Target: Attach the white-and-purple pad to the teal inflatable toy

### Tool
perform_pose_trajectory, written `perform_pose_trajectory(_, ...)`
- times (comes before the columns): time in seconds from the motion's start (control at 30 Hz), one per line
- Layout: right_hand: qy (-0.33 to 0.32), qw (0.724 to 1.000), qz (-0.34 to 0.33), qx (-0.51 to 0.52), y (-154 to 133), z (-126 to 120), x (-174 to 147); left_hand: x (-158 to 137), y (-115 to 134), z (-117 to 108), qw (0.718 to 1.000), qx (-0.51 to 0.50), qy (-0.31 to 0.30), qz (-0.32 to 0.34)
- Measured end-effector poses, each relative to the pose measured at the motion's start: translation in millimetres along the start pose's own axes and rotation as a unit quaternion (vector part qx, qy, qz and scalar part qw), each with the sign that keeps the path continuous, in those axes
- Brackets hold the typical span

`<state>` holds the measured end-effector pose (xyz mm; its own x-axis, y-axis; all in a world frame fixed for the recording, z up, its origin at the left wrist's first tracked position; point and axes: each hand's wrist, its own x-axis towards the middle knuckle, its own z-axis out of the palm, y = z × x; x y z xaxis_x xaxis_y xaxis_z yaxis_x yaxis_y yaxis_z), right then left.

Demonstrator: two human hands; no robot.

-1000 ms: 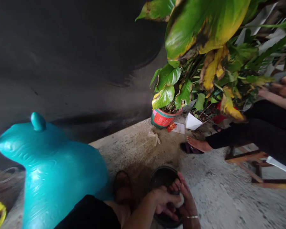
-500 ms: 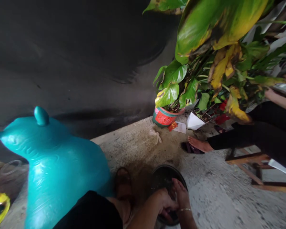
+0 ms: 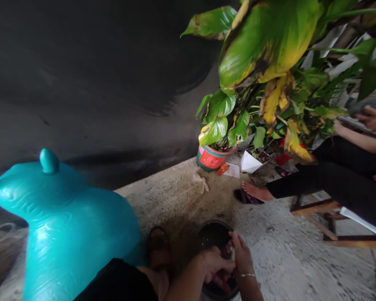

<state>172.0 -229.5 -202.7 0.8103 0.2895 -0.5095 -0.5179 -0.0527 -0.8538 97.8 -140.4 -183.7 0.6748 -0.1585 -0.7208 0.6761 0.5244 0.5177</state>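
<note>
Rough concrete floor (image 3: pixel 288 259) carries a dark basin (image 3: pixel 211 236) directly before you; your left hand (image 3: pixel 214 263) and right hand (image 3: pixel 241 257) meet inside it, fingers curled on a small pale object, identity unclear

A large teal glossy plastic container (image 3: pixel 72 234) gleams with a rippled skin at the left edge of the rough, gritty grey concrete floor (image 3: pixel 294 259). The round dark basin (image 3: pixel 211 234) looks wet and shiny. A bare wooden frame (image 3: pixel 319 207) appears matt.
</note>
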Motion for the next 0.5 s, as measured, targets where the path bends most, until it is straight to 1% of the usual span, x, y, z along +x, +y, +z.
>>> perform_pose_trajectory(0.03, -0.010, 1.000, 0.010, 0.020, -5, -2, -1, -3, 3, 0, 1.000, -0.011, -0.010, 0.007)
perform_pose_trajectory(0.1, -0.060, 0.992, 0.038, 0.100, -15, -6, -4, -9, 9, 1, 0.999, -0.037, -0.032, 0.021)
perform_pose_trajectory(0.17, -0.132, 0.969, 0.072, 0.194, -23, -9, -7, -15, 14, 3, 0.996, -0.061, -0.058, 0.031)
perform_pose_trajectory(0.2, -0.163, 0.956, 0.089, 0.226, -27, -8, -8, -17, 16, 4, 0.995, -0.068, -0.071, 0.033)
perform_pose_trajectory(0.3, -0.239, 0.930, 0.122, 0.250, -35, 1, -13, -22, 20, 8, 0.988, -0.095, -0.112, 0.042)
perform_pose_trajectory(0.33, -0.262, 0.923, 0.117, 0.255, -38, 6, -15, -24, 20, 9, 0.986, -0.106, -0.120, 0.048)
perform_pose_trajectory(0.4, -0.282, 0.920, 0.075, 0.262, -46, 13, -20, -27, 22, 10, 0.981, -0.130, -0.130, 0.067)
perform_pose_trajectory(0.43, -0.280, 0.924, 0.048, 0.257, -50, 14, -21, -29, 23, 10, 0.978, -0.141, -0.134, 0.079)
perform_pose_trajectory(0.5, -0.259, 0.940, 0.007, 0.223, -58, 13, -24, -34, 27, 12, 0.972, -0.153, -0.145, 0.103)
